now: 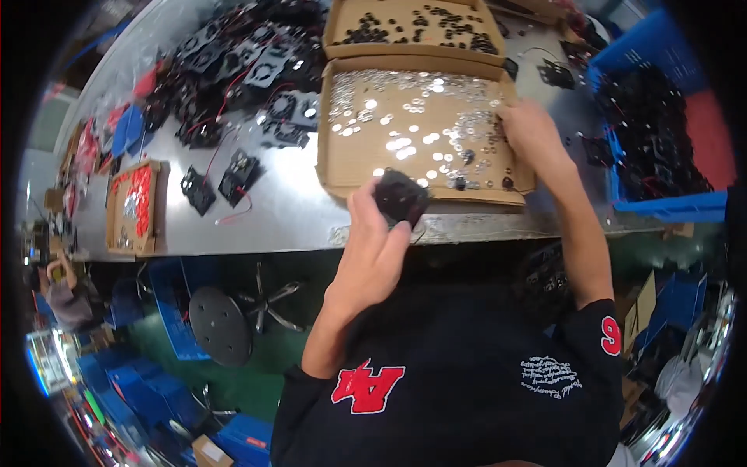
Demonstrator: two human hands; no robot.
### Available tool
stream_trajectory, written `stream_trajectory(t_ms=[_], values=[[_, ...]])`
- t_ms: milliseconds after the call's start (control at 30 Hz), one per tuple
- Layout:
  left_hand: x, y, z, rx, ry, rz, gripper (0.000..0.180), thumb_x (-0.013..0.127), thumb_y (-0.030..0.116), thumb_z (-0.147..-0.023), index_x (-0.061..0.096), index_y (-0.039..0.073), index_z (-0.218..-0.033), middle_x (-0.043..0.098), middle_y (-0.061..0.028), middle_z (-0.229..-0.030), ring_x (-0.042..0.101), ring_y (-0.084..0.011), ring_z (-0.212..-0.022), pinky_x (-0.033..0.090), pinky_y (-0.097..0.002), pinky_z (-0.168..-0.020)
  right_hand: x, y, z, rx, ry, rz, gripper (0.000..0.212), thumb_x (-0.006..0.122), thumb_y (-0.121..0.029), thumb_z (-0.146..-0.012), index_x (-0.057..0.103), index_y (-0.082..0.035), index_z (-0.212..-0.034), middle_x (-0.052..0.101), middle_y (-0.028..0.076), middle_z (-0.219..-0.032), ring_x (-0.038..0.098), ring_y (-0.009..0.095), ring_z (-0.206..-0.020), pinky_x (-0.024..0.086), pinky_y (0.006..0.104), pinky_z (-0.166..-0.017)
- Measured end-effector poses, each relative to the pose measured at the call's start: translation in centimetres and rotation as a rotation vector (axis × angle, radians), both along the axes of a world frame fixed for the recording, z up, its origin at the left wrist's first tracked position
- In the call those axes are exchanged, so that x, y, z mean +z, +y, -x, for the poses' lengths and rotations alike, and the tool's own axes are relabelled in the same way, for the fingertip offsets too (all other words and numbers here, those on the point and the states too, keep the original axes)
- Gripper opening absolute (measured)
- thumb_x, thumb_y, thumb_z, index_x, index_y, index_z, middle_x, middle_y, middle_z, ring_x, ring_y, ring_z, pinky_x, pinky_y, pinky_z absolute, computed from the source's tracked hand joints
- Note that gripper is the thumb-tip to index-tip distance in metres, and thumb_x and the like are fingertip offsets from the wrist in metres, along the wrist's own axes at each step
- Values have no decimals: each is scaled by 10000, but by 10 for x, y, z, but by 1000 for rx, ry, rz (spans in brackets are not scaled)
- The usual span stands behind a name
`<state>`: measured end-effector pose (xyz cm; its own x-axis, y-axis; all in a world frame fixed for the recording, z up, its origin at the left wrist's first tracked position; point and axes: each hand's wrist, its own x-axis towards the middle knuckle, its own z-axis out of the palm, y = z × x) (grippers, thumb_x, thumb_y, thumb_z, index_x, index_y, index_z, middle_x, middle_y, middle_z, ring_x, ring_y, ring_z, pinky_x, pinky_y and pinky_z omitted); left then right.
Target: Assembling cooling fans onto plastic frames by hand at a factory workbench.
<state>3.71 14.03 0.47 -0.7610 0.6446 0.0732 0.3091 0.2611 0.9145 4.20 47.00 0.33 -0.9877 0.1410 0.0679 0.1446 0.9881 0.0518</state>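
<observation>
While my left hand [364,253] pinches a squarish black part [401,198] between thumb and fingers, clustered metal rings [471,124] in the cardboard tray [354,159] lie just left of my nearer right hand [534,136], fingers curled; whether they grip anything, I cannot tell.

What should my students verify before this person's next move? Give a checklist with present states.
1. Bare left hand holding the square black plastic part: ok.
2. Bare right hand at the right side of the open brown cardboard tray: ok.
3. Right grip closed on a small piece: cannot tell, too small to see.
4. Tray free of small black pieces: not ok, some lie near its front edge.
5. Blue plastic crate right of the tray: ok.
</observation>
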Motion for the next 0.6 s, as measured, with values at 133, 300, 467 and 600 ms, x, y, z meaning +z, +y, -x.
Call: stream_trajectory(t_ms=[133,300,467,600], values=[[-12,-1,7,5,-281,-151,490,627,141,-940,427,-76,-1331,558,-214,-1199,570,-329,-1119,426,-401,-1013,2,0,11,-62,-46,83,132,630,-95,-868,628,17,-936,627,235,-1058,608,425,-1024,495,499,-871],[-2,0,3,112,-622,-302,435,632,138,-940,468,-28,-1307,609,-120,-1169,601,-211,-1034,483,-335,-881,19,-17,-10,14,290,355,246,670,-88,-876,666,4,-1104,636,183,-1011,656,347,-917,524,393,-804],[-11,4,9,96,-931,-563,431,469,291,-999,498,-39,-1274,597,-83,-1046,574,-155,-813,466,-262,-638,21,-68,-53,-67,473,925,211,668,-41,-901,661,15,-1105,678,80,-952,663,158,-834,512,280,-731],[-23,9,15,-270,-1427,-1115,580,468,452,-1001,460,-24,-1332,511,-95,-1076,388,-124,-696,314,-219,-531,16,-103,-87,-109,385,1486,144,668,1,-908,622,35,-1040,674,59,-904,638,100,-780,515,238,-716]])
